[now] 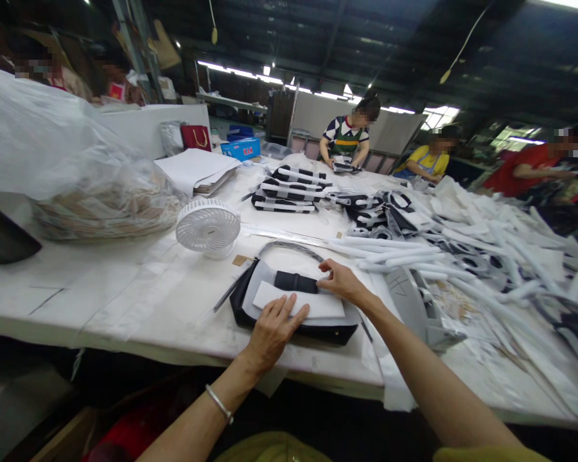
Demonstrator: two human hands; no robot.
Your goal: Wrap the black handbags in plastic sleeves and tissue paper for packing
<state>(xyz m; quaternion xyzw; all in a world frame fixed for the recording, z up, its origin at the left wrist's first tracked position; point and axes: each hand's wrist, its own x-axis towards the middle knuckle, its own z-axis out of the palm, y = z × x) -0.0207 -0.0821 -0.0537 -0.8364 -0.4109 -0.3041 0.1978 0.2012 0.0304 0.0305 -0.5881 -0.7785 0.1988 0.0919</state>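
Long white-covered worktable [125,301] bore a flat black handbag with a grey handle [318,334]. Left hand [273,324] lay open, fingers spread flat on a white paper sheet [327,308] atop the bag. Right hand [343,282] touched the end of a black fabric band [296,282] with loosely extended fingertips, gripping nothing.

A long white surface [125,295] is stretching away beyond the right grip [343,282], strip lights [243,73] are glowing under the dark beamed roof [390,38] far ahead of it, and daylight is coming in through windows [440,117] high to its right.
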